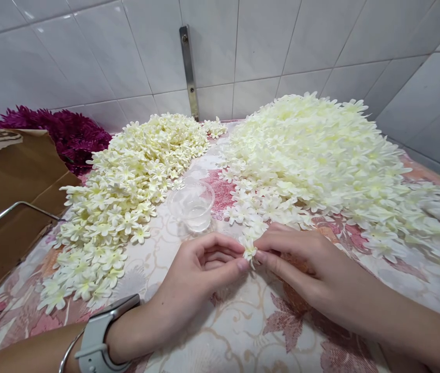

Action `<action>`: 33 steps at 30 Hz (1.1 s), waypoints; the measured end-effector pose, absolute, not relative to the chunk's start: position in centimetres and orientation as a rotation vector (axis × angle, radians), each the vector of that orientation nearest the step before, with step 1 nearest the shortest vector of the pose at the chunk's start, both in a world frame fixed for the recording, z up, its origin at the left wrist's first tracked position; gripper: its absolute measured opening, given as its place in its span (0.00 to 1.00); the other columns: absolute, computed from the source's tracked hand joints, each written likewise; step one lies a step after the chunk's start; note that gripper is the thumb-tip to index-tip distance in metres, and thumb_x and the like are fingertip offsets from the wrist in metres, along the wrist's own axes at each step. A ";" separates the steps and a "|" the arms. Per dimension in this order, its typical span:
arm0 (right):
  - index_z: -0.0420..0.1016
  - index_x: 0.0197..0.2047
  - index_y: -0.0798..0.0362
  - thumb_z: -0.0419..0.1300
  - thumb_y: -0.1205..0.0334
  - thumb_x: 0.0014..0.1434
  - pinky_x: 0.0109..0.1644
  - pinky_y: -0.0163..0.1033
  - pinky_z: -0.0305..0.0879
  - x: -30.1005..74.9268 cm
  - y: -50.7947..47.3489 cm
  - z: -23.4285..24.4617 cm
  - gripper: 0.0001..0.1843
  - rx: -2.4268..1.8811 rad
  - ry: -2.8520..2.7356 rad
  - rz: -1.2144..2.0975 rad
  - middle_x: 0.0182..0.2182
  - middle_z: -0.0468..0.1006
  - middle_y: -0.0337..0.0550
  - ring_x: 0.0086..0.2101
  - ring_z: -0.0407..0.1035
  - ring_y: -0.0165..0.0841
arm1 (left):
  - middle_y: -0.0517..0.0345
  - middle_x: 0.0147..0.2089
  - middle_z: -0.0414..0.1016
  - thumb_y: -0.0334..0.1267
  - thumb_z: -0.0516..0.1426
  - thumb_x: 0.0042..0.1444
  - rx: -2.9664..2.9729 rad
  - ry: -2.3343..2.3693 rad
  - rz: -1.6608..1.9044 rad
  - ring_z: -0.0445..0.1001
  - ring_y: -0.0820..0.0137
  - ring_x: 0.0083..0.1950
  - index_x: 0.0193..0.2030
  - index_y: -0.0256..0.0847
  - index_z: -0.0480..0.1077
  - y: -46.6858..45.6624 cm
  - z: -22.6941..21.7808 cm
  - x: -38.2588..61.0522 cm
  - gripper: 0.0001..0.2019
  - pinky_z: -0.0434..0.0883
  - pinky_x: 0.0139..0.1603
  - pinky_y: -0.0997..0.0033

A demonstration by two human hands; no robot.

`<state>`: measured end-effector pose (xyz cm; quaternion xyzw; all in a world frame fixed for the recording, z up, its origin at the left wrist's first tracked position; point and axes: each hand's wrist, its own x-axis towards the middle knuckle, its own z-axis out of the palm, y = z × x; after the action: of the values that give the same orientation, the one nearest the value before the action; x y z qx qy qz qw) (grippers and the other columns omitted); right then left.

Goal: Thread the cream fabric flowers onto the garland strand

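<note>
Between the fingertips of both hands is a small white artificial flower (249, 250), pale yellow at its middle. My left hand (208, 267) pinches it from the left with thumb and forefinger. From the right, my right hand (301, 259) closes thumb and forefinger on its other edge. Just beyond my fingers stands a clear plastic cup (198, 210), with what looks like a little clear liquid at the bottom. A large heap of loose white flowers (313, 150) spreads behind my right hand. Further left lies a second, creamier flower heap (138, 171).
A patterned tablecloth (220, 336) covers the table. At the left are a cardboard box (14, 191), a bent metal rod (18, 204) and dark magenta flowers (62, 132). Behind rises a white tiled wall (266, 46) with a metal bracket (189, 72).
</note>
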<state>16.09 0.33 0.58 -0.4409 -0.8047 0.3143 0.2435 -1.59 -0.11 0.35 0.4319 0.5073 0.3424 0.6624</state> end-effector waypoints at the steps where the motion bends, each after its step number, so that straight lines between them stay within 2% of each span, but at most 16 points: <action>1: 0.73 0.27 0.52 0.51 0.66 0.61 0.29 0.35 0.59 16.2 0.3 0.5 0.14 -1.219 -2.176 0.868 0.22 0.72 0.39 0.26 0.66 0.31 | 0.61 0.25 0.73 0.34 0.64 0.46 0.972 1.144 0.776 0.67 0.76 0.26 0.29 0.37 0.72 -0.1 0.3 -1.6 0.05 0.61 0.25 0.80; 4: 0.69 0.24 0.51 0.54 0.62 0.60 0.27 0.35 0.58 16.5 0.4 0.3 0.13 -1.323 -2.118 0.836 0.22 0.71 0.38 0.25 0.65 0.30 | 0.62 0.23 0.73 0.33 0.63 0.47 0.933 1.122 0.778 0.67 0.77 0.25 0.27 0.37 0.72 0.1 0.2 -1.5 0.05 0.60 0.25 0.81; 7: 0.64 0.23 0.50 0.55 0.61 0.58 0.27 0.38 0.57 16.8 0.6 0.1 0.12 -1.383 -2.090 0.467 0.21 0.68 0.39 0.24 0.63 0.33 | 0.61 0.23 0.73 0.32 0.64 0.46 0.901 1.128 0.785 0.69 0.77 0.26 0.27 0.36 0.71 0.1 0.2 -1.5 0.05 0.61 0.26 0.80; 9: 0.65 0.28 0.51 0.55 0.60 0.58 0.31 0.42 0.60 16.8 0.7 0.1 0.07 -1.331 -2.044 0.207 0.24 0.70 0.43 0.28 0.65 0.38 | 0.61 0.23 0.73 0.33 0.64 0.46 0.897 1.142 0.791 0.69 0.77 0.26 0.27 0.36 0.71 0.1 0.3 -1.4 0.05 0.60 0.26 0.80; 10: 0.67 0.33 0.51 0.55 0.58 0.58 0.34 0.43 0.61 16.8 0.6 0.1 0.06 -1.302 -2.035 0.179 0.28 0.71 0.45 0.31 0.66 0.40 | 0.61 0.23 0.73 0.33 0.64 0.46 0.899 1.144 0.790 0.68 0.76 0.25 0.27 0.37 0.71 0.0 0.3 -1.4 0.05 0.60 0.26 0.80; 12: 0.70 0.40 0.51 0.56 0.56 0.59 0.37 0.43 0.63 16.6 0.4 0.2 0.09 -1.273 -2.081 0.369 0.33 0.73 0.46 0.36 0.67 0.40 | 0.62 0.22 0.72 0.33 0.64 0.46 0.901 1.133 0.786 0.68 0.76 0.25 0.27 0.37 0.71 0.0 0.4 -1.4 0.06 0.60 0.26 0.79; 13: 0.71 0.40 0.50 0.56 0.56 0.59 0.36 0.42 0.63 16.6 0.3 0.3 0.08 -1.271 -2.110 0.531 0.34 0.74 0.44 0.36 0.68 0.39 | 0.62 0.22 0.72 0.33 0.64 0.46 0.902 1.127 0.787 0.68 0.76 0.25 0.26 0.37 0.71 0.0 0.4 -1.4 0.05 0.60 0.26 0.79; 14: 0.72 0.37 0.49 0.55 0.57 0.60 0.35 0.40 0.63 16.5 0.3 0.4 0.07 -1.268 -2.125 0.691 0.32 0.74 0.42 0.34 0.68 0.36 | 0.61 0.22 0.72 0.33 0.64 0.46 0.905 1.125 0.789 0.68 0.76 0.25 0.26 0.37 0.71 0.1 0.4 -1.4 0.05 0.60 0.26 0.79; 17: 0.71 0.26 0.50 0.54 0.61 0.61 0.31 0.37 0.61 16.3 0.2 0.6 0.12 -1.259 -2.033 0.993 0.25 0.72 0.38 0.28 0.67 0.32 | 0.61 0.23 0.72 0.33 0.63 0.47 0.926 1.125 0.786 0.68 0.77 0.26 0.27 0.37 0.71 0.1 0.4 -1.5 0.05 0.61 0.26 0.79; 22: 0.64 0.22 0.51 0.58 0.55 0.58 0.23 0.34 0.56 16.4 0.2 0.4 0.16 -1.286 -1.766 1.270 0.20 0.66 0.35 0.22 0.61 0.29 | 0.62 0.30 0.74 0.33 0.65 0.46 1.029 1.128 0.851 0.70 0.76 0.29 0.33 0.40 0.72 -0.1 0.2 -1.6 0.07 0.64 0.28 0.80; 25: 0.63 0.21 0.51 0.61 0.53 0.55 0.23 0.33 0.54 16.4 0.1 0.1 0.17 -1.279 -1.672 1.352 0.19 0.64 0.34 0.22 0.60 0.28 | 0.62 0.29 0.74 0.33 0.65 0.46 1.046 1.083 0.818 0.70 0.76 0.29 0.32 0.39 0.73 -0.2 0.2 -1.7 0.07 0.66 0.28 0.80; 29: 0.63 0.20 0.52 0.63 0.55 0.53 0.24 0.33 0.53 16.2 0.0 0.1 0.17 -1.273 -1.647 1.329 0.19 0.64 0.33 0.22 0.58 0.27 | 0.62 0.30 0.76 0.31 0.66 0.44 0.999 1.018 0.769 0.72 0.75 0.32 0.34 0.40 0.74 -0.4 0.2 -1.7 0.09 0.69 0.34 0.79; 33: 0.68 0.23 0.51 0.59 0.55 0.57 0.25 0.34 0.54 16.3 0.2 0.4 0.14 -1.242 -1.703 1.328 0.20 0.67 0.35 0.23 0.60 0.28 | 0.64 0.25 0.74 0.32 0.65 0.47 0.961 1.026 0.772 0.68 0.79 0.26 0.30 0.39 0.75 -0.5 0.3 -1.7 0.03 0.65 0.28 0.82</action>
<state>16.28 0.23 0.43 -0.4724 -0.6477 0.5051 0.3195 -1.67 -0.51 0.33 0.4306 0.4599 0.3460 0.6953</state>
